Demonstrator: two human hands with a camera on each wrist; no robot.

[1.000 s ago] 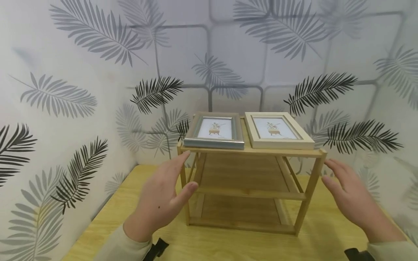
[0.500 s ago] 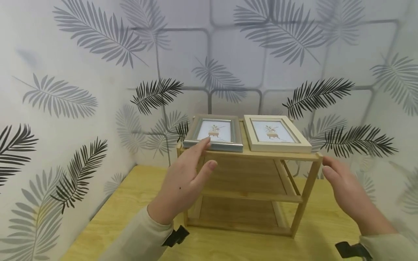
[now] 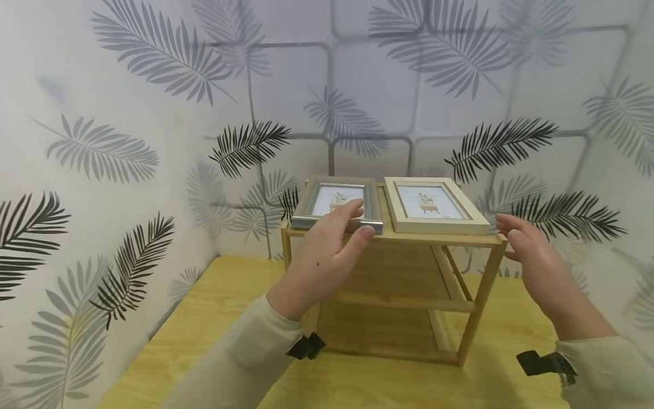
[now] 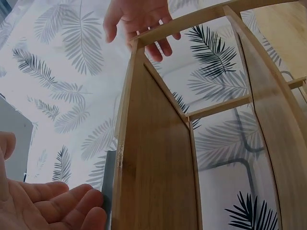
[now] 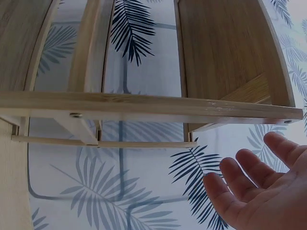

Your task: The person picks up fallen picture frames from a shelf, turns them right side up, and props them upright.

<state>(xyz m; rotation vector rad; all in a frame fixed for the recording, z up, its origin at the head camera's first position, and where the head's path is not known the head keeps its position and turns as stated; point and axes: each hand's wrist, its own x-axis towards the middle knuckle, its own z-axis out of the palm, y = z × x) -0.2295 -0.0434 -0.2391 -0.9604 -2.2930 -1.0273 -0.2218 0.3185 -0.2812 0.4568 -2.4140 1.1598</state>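
Grey picture frame point(image 3: 327, 199): lay flat at front left corner of rack point(image 3: 434, 240), probably for support. Held nothing with left hand point(image 3: 324, 258) near it or right hand point(image 3: 539, 264) beside front right corner, each grip loosely spread.

A wooden rack point(image 3: 409, 272) on the yellow table point(image 3: 225, 295) carries a silver frame point(image 3: 327, 199) and a cream frame point(image 3: 431, 203).

There was one rectangular silver-grey picture frame point(image 3: 308, 199) and one rectangular cream picture frame point(image 3: 441, 226), so two frames, plus two white potted-plant prints point(image 3: 429, 201), one apiece. Just the one pale wooden rack point(image 3: 403, 301), with three flat shelves point(image 3: 403, 267), on one yellow wood-grain tabletop point(image 3: 204, 307). Hands came to two: bare left hand point(image 3: 324, 250), bare right hand point(image 3: 541, 267). Also two beige sleeves point(image 3: 245, 352) and two black straps point(image 3: 306, 345).
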